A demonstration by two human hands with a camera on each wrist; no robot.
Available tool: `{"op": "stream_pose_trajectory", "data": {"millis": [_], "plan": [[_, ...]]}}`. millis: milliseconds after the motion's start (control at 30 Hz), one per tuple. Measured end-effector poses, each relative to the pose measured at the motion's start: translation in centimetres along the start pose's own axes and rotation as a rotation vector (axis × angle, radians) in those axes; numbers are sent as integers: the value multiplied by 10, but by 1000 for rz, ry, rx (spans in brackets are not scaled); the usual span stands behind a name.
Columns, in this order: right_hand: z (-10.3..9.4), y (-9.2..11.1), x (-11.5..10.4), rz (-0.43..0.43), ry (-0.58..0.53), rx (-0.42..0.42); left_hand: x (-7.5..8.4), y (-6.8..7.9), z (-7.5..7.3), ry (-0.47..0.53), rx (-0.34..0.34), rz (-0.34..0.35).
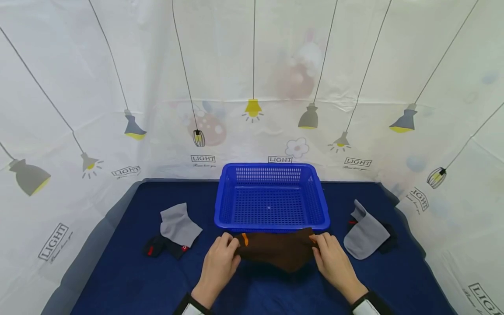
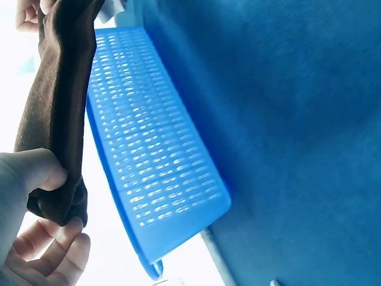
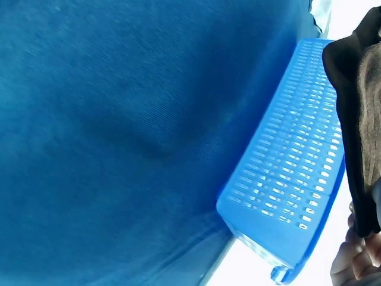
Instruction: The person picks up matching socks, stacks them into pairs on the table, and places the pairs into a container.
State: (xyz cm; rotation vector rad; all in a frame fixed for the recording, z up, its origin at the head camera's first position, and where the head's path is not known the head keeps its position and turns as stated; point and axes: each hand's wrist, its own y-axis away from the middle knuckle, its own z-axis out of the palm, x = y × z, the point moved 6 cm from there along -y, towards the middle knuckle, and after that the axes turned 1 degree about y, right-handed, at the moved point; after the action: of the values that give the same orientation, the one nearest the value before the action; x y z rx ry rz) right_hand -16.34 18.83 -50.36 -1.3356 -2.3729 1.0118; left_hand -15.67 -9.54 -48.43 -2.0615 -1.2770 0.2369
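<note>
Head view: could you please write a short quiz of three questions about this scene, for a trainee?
1. True or false: the left hand and the right hand both hold the dark brown fabric piece with orange patches.
2. Where is the rectangular blue plastic basket? A) Beyond the dark brown fabric piece; B) Left of the left hand; C) Under the right hand.
3. How many grey fabric pieces lie on the dark blue cloth?
Key: 1. True; 2. A; 3. Two.
</note>
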Motion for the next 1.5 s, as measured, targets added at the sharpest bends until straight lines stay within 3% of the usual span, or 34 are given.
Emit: {"op": "stream_pose_trajectory", "data": {"millis": [467,867,1267,1500], "plan": [[-2,-28,8,-20,-16,49,-9,-26,-3,-11,20,38],[5,-55,18,17,-34,27,-23,-57,1,-40,-40,-6],[14,-79,29,77,-18,-50,-33,-82,7,-47,-86,-11],[17,-96,37,67,-21,-66,-43,-103,16,-60,-128,-5]]}}
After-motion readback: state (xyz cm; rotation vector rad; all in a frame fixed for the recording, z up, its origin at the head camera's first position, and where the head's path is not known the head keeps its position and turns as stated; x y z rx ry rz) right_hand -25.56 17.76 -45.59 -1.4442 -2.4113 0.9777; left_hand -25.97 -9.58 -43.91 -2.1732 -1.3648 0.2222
